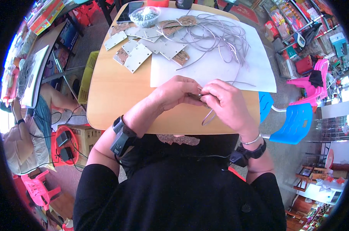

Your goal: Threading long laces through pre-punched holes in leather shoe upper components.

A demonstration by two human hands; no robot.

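Near the front edge of the table, my left hand is closed around a small brown plate, mostly hidden by the fingers. Right beside it, my right hand pinches a thin grey cord against the plate; a loop of that cord hangs below the fingers. Whether the cord passes through the plate I cannot tell. Ahead of my hands lies a heap of flat grey and brown plates with small studs or holes at their corners. A loose tangle of grey cords spreads to its right.
The tangle rests on a white sheet covering much of the wooden table. A clear bowl of small pieces and a dark phone stand at the back. A blue chair is at the right; another person sits at the left.
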